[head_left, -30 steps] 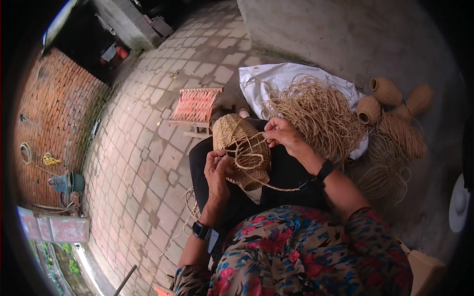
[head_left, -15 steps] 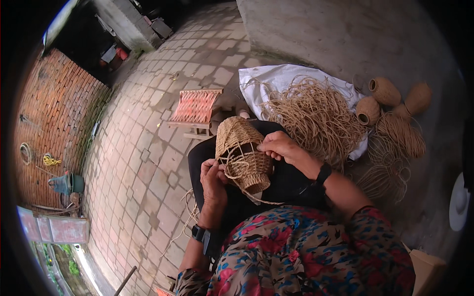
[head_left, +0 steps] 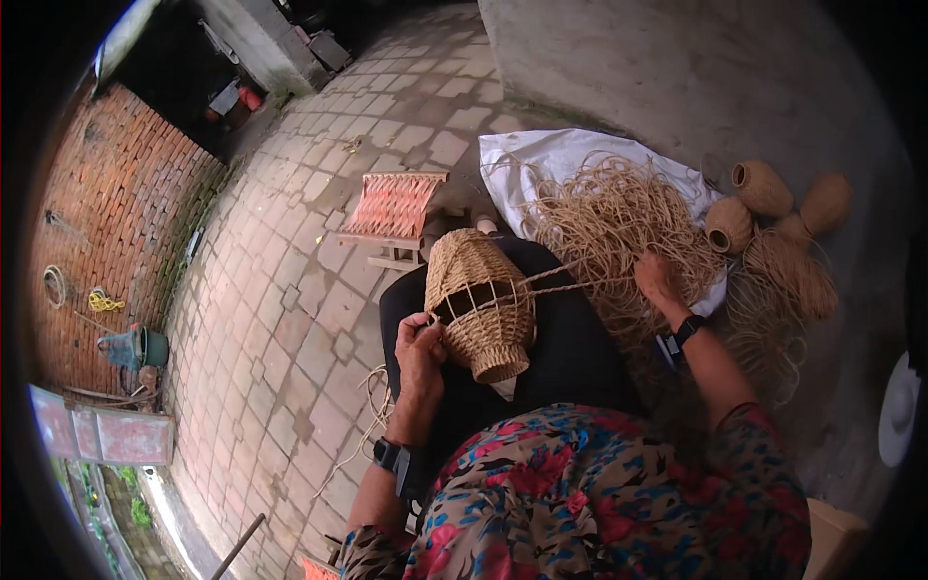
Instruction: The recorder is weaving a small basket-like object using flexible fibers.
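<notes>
From my remote post I see the basket [head_left: 491, 327] tilted on the lap [head_left: 580, 362], its neck toward the body. My left hand [head_left: 421, 350] pinches its left side, fingers nearly closed. My right hand [head_left: 659, 280], curled closed, grips a cord [head_left: 585, 286] running from the basket, near the white sheet's [head_left: 512, 159] right edge.

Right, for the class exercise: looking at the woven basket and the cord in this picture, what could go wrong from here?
1. The cord runs taut to the right hand; a hard pull might bend the bare ribs in the gap.
2. The woven basket rests on the lap with only the left hand at its side, so it could twist.
3. The cord might snag in the loose pile.
</notes>
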`<state>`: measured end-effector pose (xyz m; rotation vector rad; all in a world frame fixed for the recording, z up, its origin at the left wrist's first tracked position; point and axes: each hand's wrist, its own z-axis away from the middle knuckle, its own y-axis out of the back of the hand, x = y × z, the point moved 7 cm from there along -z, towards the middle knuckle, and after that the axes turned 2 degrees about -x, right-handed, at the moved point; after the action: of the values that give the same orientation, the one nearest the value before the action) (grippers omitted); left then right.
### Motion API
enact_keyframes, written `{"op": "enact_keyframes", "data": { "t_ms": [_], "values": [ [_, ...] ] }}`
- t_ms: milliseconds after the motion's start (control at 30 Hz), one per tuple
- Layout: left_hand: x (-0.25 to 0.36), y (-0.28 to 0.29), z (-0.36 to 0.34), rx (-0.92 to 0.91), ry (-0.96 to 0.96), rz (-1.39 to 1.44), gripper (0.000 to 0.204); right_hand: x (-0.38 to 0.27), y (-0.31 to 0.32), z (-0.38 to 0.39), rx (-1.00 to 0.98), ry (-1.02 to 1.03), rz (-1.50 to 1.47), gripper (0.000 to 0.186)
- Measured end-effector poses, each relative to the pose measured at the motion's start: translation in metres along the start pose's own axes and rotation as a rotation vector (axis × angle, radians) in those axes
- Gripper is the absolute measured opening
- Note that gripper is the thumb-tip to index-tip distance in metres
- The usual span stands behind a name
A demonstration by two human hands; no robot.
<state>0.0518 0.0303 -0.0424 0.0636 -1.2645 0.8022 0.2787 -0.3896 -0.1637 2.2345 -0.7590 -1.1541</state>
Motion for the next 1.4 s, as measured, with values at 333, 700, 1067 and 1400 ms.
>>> {"op": "enact_keyframes", "data": {
  "t_ms": [333, 700, 1067, 1400],
  "values": [
    [0.075, -0.051, 0.028, 0.077, -0.569, -0.884, 0.017, 0.011, 0.049, -0.007, -0.54, -0.488, 0.156, 0.035],
    [0.043, -0.104, 0.002, -0.518, -0.031, -0.815, 0.024, -0.281, -0.004, -0.03, -0.726, 0.105, -0.461, 0.019],
    [0.04, -0.055, 0.011, -0.365, 0.082, -0.538, 0.023, -0.285, -0.021, -0.03, -0.842, 0.076, -0.535, 0.015],
    [0.043, -0.099, 0.017, -0.547, -0.033, -1.027, 0.026, -0.269, -0.018, -0.031, -0.718, 0.062, -0.349, 0.024]
  ]
}}
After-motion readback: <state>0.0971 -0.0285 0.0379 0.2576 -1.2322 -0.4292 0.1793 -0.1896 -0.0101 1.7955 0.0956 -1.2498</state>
